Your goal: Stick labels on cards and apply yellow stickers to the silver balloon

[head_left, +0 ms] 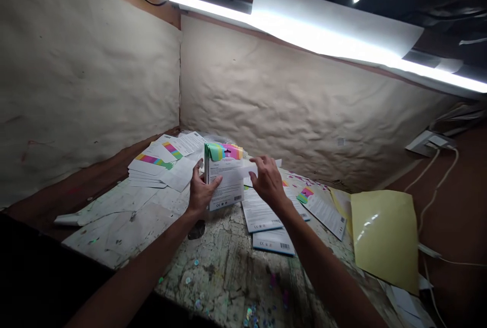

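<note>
White, colour-banded paper cards spread left of the left grip, which clasps an upright stack of white, rainbow-topped packets. Just beside it, the right grip pinches a thin white strip, seemingly working it at the stack; the next move calls for steady holding.

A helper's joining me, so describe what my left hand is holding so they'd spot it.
Find the worn table under the tube light, then your left hand. It grips a white printed bundle with a rainbow-striped top, held upright while similar packs lie flat.
</note>
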`<state>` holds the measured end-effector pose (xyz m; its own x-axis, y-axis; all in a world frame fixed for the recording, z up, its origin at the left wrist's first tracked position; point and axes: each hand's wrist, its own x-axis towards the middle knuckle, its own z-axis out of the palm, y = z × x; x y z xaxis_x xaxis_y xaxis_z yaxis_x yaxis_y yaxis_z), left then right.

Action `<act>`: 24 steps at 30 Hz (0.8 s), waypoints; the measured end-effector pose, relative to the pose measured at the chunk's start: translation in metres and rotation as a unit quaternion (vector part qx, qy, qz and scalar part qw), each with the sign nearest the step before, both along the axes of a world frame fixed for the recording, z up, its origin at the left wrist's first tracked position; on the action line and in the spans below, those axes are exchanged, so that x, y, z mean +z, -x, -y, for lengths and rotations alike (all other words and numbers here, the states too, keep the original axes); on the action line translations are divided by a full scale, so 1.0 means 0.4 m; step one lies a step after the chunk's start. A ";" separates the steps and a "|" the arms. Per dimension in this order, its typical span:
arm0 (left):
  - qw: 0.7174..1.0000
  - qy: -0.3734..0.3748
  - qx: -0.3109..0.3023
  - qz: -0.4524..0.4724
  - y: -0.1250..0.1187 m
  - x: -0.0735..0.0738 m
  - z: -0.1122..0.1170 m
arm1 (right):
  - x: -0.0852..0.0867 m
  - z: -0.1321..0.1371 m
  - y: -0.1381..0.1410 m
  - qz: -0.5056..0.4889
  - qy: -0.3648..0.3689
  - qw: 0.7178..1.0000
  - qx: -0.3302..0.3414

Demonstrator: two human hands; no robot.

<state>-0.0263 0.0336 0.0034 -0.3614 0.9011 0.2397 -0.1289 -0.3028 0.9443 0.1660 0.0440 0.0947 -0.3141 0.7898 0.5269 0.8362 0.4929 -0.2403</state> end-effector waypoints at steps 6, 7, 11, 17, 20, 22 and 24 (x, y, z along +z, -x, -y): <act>0.997 -0.072 0.009 0.022 -0.003 0.046 0.031 | -0.108 0.041 0.068 -0.248 0.062 0.967 0.019; 0.996 -0.082 -0.014 0.023 -0.004 0.054 0.038 | -0.117 0.040 0.075 -0.271 0.075 0.959 0.030; 0.989 -0.088 -0.116 0.034 0.003 0.071 0.050 | -0.129 0.037 0.065 -0.360 0.147 0.920 0.058; 0.980 -0.049 -0.187 0.050 -0.003 0.065 0.044 | -0.134 0.047 0.014 -0.485 0.231 0.836 0.116; 0.977 -0.046 -0.197 0.064 -0.014 0.063 0.050 | -0.135 0.056 0.009 -0.514 0.261 0.806 0.136; 0.976 -0.055 -0.200 0.067 -0.018 0.064 0.056 | -0.136 0.060 0.011 -0.518 0.292 0.790 0.149; 0.976 -0.064 -0.201 0.061 -0.022 0.067 0.062 | -0.138 0.063 0.014 -0.522 0.316 0.777 0.155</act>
